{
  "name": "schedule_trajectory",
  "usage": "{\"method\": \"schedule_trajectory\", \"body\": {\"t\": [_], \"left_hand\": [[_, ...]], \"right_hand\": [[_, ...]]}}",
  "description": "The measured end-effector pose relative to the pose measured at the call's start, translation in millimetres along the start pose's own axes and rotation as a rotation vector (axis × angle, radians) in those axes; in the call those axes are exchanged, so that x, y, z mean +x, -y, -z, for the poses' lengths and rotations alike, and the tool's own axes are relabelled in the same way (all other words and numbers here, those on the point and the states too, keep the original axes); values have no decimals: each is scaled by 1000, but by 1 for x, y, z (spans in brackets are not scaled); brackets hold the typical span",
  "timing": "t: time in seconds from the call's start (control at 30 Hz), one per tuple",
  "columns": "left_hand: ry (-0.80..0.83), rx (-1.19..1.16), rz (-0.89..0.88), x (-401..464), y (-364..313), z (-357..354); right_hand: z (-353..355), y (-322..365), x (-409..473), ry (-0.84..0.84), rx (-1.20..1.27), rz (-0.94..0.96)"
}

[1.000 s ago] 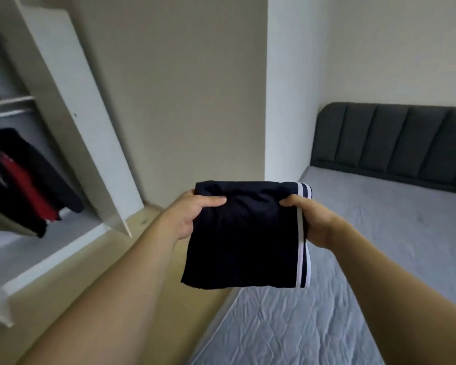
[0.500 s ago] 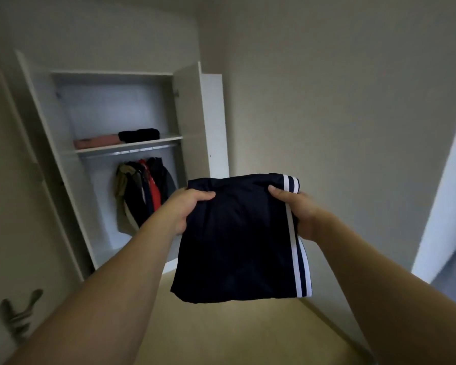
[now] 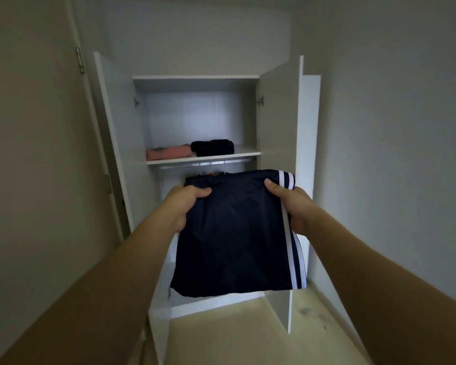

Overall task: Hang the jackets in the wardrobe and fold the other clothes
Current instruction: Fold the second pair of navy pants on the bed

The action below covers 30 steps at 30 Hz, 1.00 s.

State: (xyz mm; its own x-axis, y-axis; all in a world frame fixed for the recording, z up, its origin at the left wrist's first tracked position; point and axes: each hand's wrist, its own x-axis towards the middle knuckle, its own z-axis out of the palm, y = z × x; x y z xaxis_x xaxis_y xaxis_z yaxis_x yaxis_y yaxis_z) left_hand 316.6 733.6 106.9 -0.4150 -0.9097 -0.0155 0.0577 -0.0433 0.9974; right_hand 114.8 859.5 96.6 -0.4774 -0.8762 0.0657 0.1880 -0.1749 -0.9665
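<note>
Wardrobe shelf with two folded garments, above a pale floor

The white shelf [image 3: 248,153] spans the open wardrobe [image 3: 195,114] between its two swung-out doors. A folded pink garment [image 3: 167,152] lies at the left of it, and a folded black garment [image 3: 212,147] lies just beside that, toward the middle; the two seem to touch. Below, the light wood-look floor [image 3: 234,333] carries the wardrobe itself.
</note>
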Motion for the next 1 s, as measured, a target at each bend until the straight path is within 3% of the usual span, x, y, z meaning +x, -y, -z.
{"method": "schedule_trajectory", "body": {"t": [0.23,0.57,1.0], "left_hand": [[-69,-22,-39,187,-4,69],[-79,65,-33,479,-55,88],[-424,177,-340,781,-230,144]], "right_hand": [[-76,-46,211,95,24,20],[-133,-37,495,32,39,55],[-270,61,846,273,106,168]]}}
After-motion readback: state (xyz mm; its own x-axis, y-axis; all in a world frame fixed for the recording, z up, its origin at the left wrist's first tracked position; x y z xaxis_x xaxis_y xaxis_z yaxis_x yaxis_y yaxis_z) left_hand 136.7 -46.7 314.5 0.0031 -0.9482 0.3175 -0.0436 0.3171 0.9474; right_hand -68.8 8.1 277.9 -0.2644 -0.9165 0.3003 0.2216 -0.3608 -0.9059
